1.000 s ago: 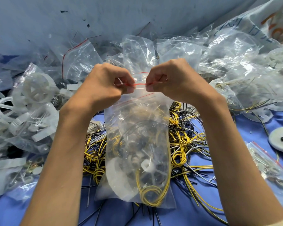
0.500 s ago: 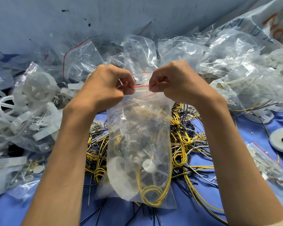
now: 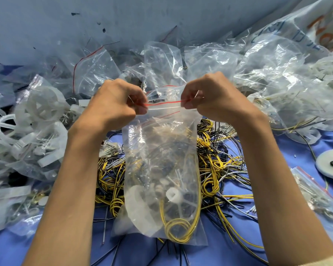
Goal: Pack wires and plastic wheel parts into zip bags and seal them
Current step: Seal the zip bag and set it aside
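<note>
Inside zip bag (image 3: pixel 161 139), yellow wire (image 3: pixel 178 230) and wheel (image 3: pixel 139 207)

Single head-worn view, facing forward and down, close above table (image 3: pixel 296 146)

Clear zip bag (image 3: pixel 161 150) upright, yellow wire coil (image 3: pixel 178 230), white wheel (image 3: pixel 142 206) inside.

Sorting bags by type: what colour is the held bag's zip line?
The zip line is red; head view.
</note>
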`<state>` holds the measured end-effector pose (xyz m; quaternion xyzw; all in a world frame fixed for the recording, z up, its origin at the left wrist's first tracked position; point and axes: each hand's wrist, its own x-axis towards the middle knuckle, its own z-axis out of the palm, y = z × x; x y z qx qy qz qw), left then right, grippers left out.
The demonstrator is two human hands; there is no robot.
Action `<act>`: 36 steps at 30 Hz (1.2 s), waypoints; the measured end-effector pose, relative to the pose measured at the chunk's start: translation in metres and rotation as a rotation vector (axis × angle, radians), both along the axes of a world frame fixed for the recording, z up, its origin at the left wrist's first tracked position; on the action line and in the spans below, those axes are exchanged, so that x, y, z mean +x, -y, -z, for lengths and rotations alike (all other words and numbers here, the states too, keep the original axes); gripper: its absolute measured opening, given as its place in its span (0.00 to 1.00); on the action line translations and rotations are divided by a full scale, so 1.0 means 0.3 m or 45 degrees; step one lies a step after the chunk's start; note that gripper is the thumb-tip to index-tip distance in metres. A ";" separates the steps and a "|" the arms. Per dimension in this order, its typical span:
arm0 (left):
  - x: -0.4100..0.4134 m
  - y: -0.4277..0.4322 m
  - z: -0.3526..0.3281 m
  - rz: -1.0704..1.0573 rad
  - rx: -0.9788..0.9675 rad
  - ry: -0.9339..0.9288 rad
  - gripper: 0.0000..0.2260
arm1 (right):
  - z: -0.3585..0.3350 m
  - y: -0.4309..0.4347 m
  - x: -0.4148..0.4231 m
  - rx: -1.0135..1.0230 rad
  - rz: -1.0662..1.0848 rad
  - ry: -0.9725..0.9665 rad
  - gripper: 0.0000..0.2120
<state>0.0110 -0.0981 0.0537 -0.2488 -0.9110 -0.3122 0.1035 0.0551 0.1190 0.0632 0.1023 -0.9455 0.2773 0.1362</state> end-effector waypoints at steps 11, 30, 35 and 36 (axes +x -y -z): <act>-0.002 0.028 0.010 0.066 -0.104 0.211 0.10 | 0.004 -0.071 0.003 -0.098 -0.005 0.088 0.10; 0.106 -0.048 -0.051 0.519 -0.025 0.551 0.07 | -0.003 -0.002 0.004 -0.432 -0.172 0.173 0.05; 0.117 -0.064 -0.081 0.323 0.476 0.221 0.09 | -0.004 -0.021 0.040 -0.639 -0.355 0.631 0.29; 0.106 -0.066 -0.083 0.204 0.574 0.132 0.11 | -0.006 -0.020 0.044 -0.574 -0.393 0.632 0.28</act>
